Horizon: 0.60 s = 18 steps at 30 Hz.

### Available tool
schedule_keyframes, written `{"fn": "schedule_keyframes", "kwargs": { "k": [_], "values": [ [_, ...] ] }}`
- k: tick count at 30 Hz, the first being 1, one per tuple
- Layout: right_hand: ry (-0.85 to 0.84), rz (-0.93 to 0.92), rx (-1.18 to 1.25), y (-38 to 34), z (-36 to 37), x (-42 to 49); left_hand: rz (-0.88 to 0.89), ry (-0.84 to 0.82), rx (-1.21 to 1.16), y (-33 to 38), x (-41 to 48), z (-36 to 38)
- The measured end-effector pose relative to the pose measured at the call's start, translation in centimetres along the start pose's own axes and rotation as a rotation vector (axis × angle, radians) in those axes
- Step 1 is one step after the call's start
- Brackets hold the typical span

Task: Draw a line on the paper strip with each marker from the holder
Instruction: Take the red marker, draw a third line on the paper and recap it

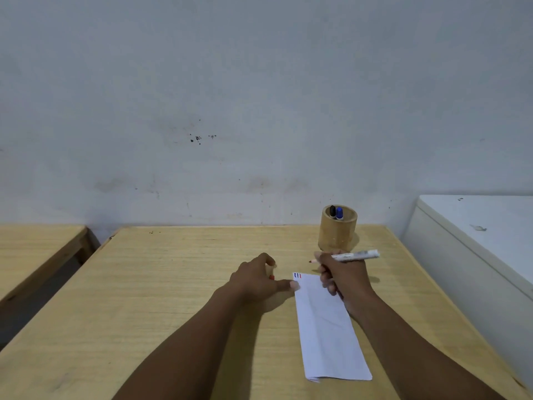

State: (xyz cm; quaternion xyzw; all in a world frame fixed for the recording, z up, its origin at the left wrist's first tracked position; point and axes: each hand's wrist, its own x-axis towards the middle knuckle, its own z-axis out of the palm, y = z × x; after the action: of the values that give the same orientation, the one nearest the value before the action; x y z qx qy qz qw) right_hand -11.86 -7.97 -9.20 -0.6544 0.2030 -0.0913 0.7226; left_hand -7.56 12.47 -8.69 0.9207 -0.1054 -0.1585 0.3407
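Note:
A white paper strip (pixel 328 327) lies on the wooden table (pixel 178 284), with three short marks, black, blue and red, at its far left corner (pixel 297 276). My right hand (pixel 343 277) holds an uncapped white marker (pixel 354 255), its red tip pointing left just above the strip's far end. My left hand (pixel 259 280) rests beside the strip with the thumb pressing its far left edge; a small red cap (pixel 271 277) shows between the curled fingers. A round wooden holder (pixel 337 229) stands behind, with a black marker (pixel 332 210) and a blue marker (pixel 339 212) in it.
A white cabinet or appliance (pixel 476 241) stands close to the table's right edge. A second wooden table (pixel 37 246) sits to the left across a narrow gap. A stained grey wall runs right behind the table.

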Motion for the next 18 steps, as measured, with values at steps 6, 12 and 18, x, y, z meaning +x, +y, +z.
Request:
{"fn": "schedule_keyframes", "kwargs": {
  "k": [6, 12, 18],
  "values": [
    [0.025, 0.002, 0.324, -4.0, -1.7, -0.3, 0.154, 0.167, -0.133, -0.8, 0.1, -1.7],
    [-0.154, 0.054, 0.454, -8.8, -1.3, -2.3, 0.088, 0.197, -0.891, 4.9, -0.8, -3.7],
    [-0.124, -0.082, 0.401, -10.1, 0.5, -2.8, 0.100, 0.106, -1.079, 9.1, -1.0, -4.5]
  ]
}}
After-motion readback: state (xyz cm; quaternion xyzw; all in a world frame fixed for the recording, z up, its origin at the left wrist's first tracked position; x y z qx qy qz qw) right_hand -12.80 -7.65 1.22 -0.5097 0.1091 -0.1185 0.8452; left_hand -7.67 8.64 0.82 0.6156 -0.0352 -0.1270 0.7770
